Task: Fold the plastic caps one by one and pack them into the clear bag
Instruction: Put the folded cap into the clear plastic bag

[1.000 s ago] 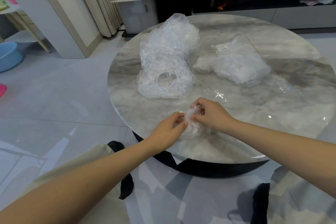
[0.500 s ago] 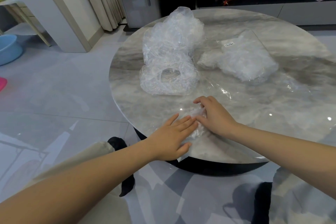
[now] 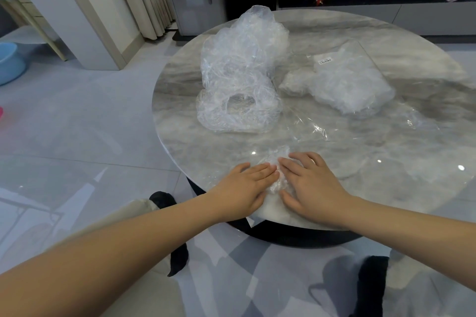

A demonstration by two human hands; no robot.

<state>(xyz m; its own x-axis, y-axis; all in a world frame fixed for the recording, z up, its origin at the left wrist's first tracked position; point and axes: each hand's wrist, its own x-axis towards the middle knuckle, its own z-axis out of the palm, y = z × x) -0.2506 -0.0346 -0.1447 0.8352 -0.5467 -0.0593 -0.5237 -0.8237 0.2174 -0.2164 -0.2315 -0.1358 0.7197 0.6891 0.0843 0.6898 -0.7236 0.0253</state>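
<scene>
Plastic, thin and crinkled, lies flat under both palms: one cap (image 3: 277, 183) is pressed against the table (image 3: 386, 152) at its near edge, about 6 o'clock on the round top. The left hand (image 3: 244, 192) lies with fingers straight and together, pointing toward 2 o'clock, resting on the cap's left part. The right hand (image 3: 313, 185) lies just beside it, fingers straight and slightly spread, pointing toward 10 o'clock, pressing the right part. The fingertips of the two hands nearly meet over the cap. Neither hand curls round anything.

Farther in, toward 11 o'clock from the hands, a heap of loose caps (image 3: 239, 77) stands tall. At 1 o'clock lies the bag (image 3: 347, 82), partly filled, with a small white label near its far edge. The marble top is grey and glossy.
</scene>
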